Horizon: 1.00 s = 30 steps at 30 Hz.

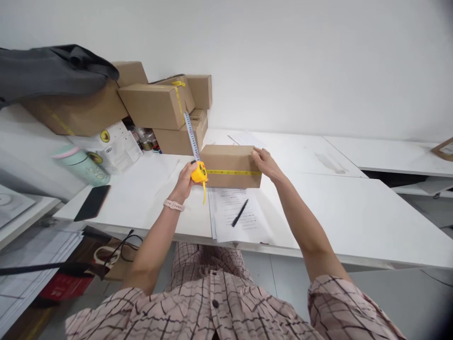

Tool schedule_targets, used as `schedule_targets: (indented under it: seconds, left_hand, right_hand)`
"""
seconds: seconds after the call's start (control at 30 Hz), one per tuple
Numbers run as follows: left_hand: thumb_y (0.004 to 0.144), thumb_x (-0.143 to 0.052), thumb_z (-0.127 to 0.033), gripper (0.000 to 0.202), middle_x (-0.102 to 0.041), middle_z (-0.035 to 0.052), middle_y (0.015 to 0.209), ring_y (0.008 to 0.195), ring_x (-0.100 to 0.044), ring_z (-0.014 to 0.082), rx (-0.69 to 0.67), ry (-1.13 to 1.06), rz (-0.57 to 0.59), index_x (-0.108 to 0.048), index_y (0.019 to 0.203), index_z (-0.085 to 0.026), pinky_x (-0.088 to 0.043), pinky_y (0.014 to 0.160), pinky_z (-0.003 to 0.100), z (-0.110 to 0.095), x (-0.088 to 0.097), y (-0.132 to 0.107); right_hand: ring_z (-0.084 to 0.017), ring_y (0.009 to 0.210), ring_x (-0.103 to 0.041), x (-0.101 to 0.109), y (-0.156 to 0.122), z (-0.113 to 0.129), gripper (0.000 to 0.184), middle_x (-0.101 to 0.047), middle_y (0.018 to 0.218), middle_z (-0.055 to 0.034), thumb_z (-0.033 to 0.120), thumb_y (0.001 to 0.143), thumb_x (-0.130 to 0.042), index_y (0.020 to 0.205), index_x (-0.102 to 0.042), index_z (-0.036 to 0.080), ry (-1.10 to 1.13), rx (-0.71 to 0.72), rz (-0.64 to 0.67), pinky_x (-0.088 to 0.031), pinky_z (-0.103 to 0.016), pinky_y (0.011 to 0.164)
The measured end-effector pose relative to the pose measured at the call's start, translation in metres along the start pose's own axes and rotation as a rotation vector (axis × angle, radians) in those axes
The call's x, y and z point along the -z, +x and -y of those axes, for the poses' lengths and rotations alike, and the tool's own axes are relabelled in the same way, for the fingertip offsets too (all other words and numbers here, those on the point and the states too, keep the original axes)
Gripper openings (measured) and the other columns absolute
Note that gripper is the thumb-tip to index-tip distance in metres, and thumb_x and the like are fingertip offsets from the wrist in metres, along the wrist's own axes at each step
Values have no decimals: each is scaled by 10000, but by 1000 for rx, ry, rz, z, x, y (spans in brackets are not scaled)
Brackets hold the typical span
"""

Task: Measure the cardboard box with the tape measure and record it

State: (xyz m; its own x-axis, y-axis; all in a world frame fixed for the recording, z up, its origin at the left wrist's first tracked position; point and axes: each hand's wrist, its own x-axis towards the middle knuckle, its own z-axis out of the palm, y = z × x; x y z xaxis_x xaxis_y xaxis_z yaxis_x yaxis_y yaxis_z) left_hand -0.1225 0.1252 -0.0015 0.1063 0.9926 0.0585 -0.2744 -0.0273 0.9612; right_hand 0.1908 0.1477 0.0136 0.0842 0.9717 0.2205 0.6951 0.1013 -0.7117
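The person's left hand point(184, 179) is clasping a yellow tape measure point(199, 173) beside the left end of a cardboard box point(230, 158), and its drawn-out blade point(191, 137) is extending away from the body. The right hand point(266, 163) is touching the box's upper right corner; one cannot tell whether its fingers are pinching the cardboard. The box is sitting on the white table point(318, 208), and printed sheets point(226, 217) are lying at its near side, bearing a black pen point(239, 213). Farther left, cartons point(152, 104) are standing stacked.
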Motion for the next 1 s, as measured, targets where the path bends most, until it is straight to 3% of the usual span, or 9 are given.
schedule_targets:
  seconds: [0.13, 0.23, 0.3, 0.43, 0.6, 0.7, 0.87, 1.0]
  left_hand:
    - [708, -728, -540, 517, -668, 50, 844, 583, -675, 163, 12, 14, 39, -609, 1023, -148, -570, 510, 277, -29, -4, 31]
    - [722, -716, -548, 521, -666, 43, 838, 588, -677, 167, -1, 25, 67, -609, 1035, -146, -580, 522, 296, -43, -14, 46]
    - [723, -728, -537, 517, -665, 38, 856, 610, -679, 165, -41, 29, 90, -593, 1047, -157, -577, 530, 289, -41, -24, 43]
    - [728, -759, -496, 532, -671, 62, 962, 715, -680, 171, -10, 18, 248, -555, 1095, -169, -570, 589, 283, -8, -44, 7]
    - [737, -754, -488, 476, -633, 25, 907, 729, -640, 154, 212, 75, 416, -553, 1042, -182, -539, 612, 267, 49, -51, -31]
    - [734, -757, -511, 500, -609, 18, 910, 728, -627, 148, 278, 54, 450, -550, 1050, -185, -548, 606, 274, 63, -47, -32]
    - [728, -768, -519, 538, -596, 23, 939, 729, -646, 168, 329, 26, 487, -523, 1079, -193, -568, 601, 314, 69, -40, -24]
    - [733, -766, -503, 521, -594, 24, 952, 743, -621, 146, 318, 26, 468, -530, 1077, -191, -531, 628, 282, 80, -40, -22]
  right_hand:
    - [-353, 1208, -574, 11, 39, 20, 608, -546, 1415, -145, 668, 947, -322, 1314, -615, 280, -306, -102, -21, -407, -580, 1051]
    - [-371, 1212, -532, 8, 66, 27, 559, -605, 1298, -180, 595, 969, -319, 1190, -668, 219, -453, -104, -30, -434, -540, 982]
    - [-363, 1220, -508, 1, 81, 28, 493, -639, 1256, -179, 510, 983, -330, 1094, -693, 195, -486, -32, -49, -415, -507, 991]
    - [-315, 1074, -586, -16, 100, 23, 438, -724, 1074, -149, 365, 998, -288, 923, -689, 205, -377, 80, -111, -383, -454, 1008]
    - [-335, 1130, -567, -27, 107, 19, 541, -720, 1103, -160, 412, 1024, -190, 915, -671, 189, -322, 72, -185, -334, -536, 1049]
    - [-350, 1156, -561, -27, 109, 20, 591, -709, 1133, -171, 433, 1029, -144, 942, -670, 177, -323, 46, -181, -326, -558, 1051]
    - [-354, 1187, -542, -28, 110, 23, 598, -707, 1120, -172, 480, 1026, -152, 940, -664, 184, -310, 20, -187, -305, -562, 1065]
    - [-354, 1150, -545, -31, 110, 25, 568, -708, 1064, -170, 584, 991, -259, 865, -646, 188, -298, 3, -205, -300, -560, 1064]
